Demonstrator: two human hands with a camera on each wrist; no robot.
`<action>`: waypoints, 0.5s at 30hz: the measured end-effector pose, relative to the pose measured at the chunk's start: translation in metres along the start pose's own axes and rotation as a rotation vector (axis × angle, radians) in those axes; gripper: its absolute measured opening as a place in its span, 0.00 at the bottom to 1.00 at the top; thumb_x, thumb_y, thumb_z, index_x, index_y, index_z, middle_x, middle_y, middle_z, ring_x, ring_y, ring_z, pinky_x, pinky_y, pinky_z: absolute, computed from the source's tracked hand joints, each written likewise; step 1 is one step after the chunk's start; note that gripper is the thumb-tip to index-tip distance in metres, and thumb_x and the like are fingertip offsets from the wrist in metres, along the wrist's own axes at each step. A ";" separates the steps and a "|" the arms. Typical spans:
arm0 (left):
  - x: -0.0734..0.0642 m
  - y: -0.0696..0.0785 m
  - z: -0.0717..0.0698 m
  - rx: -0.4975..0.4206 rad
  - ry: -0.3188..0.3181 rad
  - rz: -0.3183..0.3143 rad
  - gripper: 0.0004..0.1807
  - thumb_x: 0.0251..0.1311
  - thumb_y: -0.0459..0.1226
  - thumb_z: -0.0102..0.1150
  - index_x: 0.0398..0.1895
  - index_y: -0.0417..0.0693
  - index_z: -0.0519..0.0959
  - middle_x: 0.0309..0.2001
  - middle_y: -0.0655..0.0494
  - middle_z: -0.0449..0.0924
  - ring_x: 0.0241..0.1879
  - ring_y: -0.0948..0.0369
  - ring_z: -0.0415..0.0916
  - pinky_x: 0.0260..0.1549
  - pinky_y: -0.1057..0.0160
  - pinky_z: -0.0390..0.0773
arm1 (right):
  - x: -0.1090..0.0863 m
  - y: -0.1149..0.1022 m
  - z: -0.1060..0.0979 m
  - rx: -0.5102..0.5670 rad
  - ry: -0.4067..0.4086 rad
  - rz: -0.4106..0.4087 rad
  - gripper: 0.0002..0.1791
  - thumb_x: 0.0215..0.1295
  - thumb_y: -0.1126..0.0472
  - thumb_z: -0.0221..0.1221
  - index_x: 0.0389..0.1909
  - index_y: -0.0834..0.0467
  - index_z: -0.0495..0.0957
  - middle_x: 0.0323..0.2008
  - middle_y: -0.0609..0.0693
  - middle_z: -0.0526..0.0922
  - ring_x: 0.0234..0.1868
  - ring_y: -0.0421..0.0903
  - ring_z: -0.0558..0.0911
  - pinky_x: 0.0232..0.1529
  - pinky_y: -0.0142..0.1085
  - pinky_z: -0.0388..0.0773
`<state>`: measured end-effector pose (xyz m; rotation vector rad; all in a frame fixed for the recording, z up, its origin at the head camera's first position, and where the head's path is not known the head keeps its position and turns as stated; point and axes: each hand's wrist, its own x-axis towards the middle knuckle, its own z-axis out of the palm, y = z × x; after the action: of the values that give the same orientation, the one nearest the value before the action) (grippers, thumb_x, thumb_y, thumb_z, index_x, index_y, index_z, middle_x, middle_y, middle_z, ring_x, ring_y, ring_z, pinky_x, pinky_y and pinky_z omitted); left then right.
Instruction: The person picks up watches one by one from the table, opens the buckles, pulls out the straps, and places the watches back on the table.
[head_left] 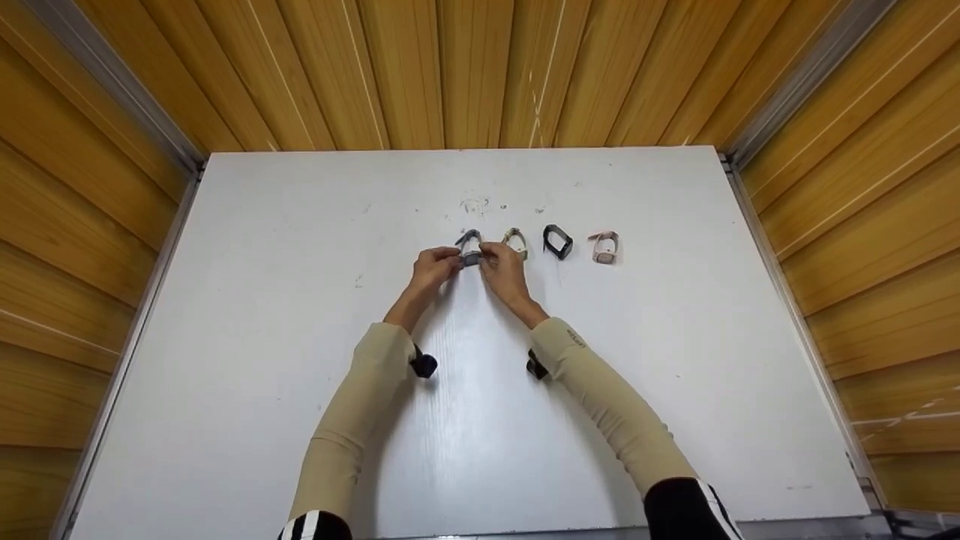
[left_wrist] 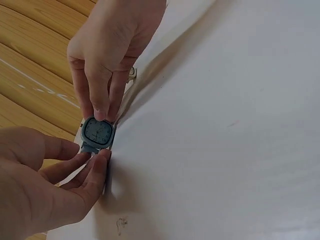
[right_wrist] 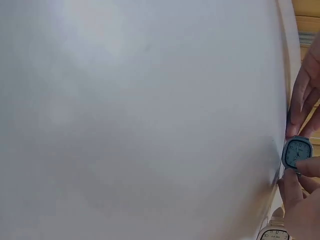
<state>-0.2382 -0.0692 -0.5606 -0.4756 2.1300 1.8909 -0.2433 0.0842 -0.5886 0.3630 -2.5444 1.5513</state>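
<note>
A blue-grey wristwatch (head_left: 471,259) with a squarish case is between my two hands at the left end of a row of watches. My left hand (head_left: 435,268) pinches the strap on the left side of the case. From the other side, my right hand (head_left: 505,274) grips the watch with thumb and fingers at the case edge. The left wrist view shows the dial of the blue-grey watch (left_wrist: 98,132) facing up, numerals visible. Just right of it stands a cream watch (head_left: 515,238), partly covered by my right hand; its dial (right_wrist: 275,235) shows in the right wrist view.
Farther right on the white table (head_left: 637,360) stand a black watch (head_left: 558,241) and a pink watch (head_left: 605,247), straps looped. Wood-patterned panels (head_left: 472,75) rise behind the table and on both sides. Dark scuff marks spot the surface beyond the watches.
</note>
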 end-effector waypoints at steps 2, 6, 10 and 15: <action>-0.001 0.000 0.001 -0.002 -0.009 0.006 0.17 0.71 0.29 0.53 0.59 0.32 0.80 0.53 0.38 0.83 0.43 0.60 0.78 0.46 0.66 0.79 | 0.000 -0.001 -0.001 0.033 -0.001 0.015 0.13 0.65 0.77 0.60 0.50 0.76 0.80 0.50 0.71 0.84 0.54 0.63 0.85 0.57 0.45 0.85; -0.005 -0.001 0.000 -0.029 -0.015 0.029 0.15 0.70 0.30 0.56 0.57 0.34 0.82 0.54 0.40 0.84 0.46 0.59 0.80 0.49 0.65 0.80 | -0.002 -0.004 -0.003 0.068 0.009 0.035 0.13 0.64 0.78 0.61 0.49 0.76 0.81 0.49 0.70 0.84 0.54 0.62 0.86 0.57 0.44 0.85; -0.014 0.000 -0.002 -0.054 0.018 0.078 0.14 0.68 0.28 0.59 0.55 0.35 0.83 0.54 0.39 0.85 0.49 0.56 0.82 0.55 0.59 0.83 | -0.003 -0.010 -0.005 0.115 0.008 0.043 0.13 0.63 0.77 0.62 0.48 0.75 0.82 0.50 0.70 0.85 0.54 0.62 0.86 0.57 0.43 0.85; -0.024 0.006 -0.003 -0.138 0.034 0.153 0.12 0.66 0.27 0.62 0.51 0.32 0.83 0.50 0.39 0.86 0.44 0.59 0.83 0.60 0.51 0.82 | -0.005 -0.023 -0.015 0.154 -0.006 0.077 0.13 0.65 0.74 0.64 0.49 0.72 0.83 0.51 0.67 0.86 0.55 0.61 0.86 0.59 0.45 0.84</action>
<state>-0.2184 -0.0694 -0.5457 -0.3849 2.1208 2.1381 -0.2321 0.0885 -0.5633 0.2908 -2.4780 1.7819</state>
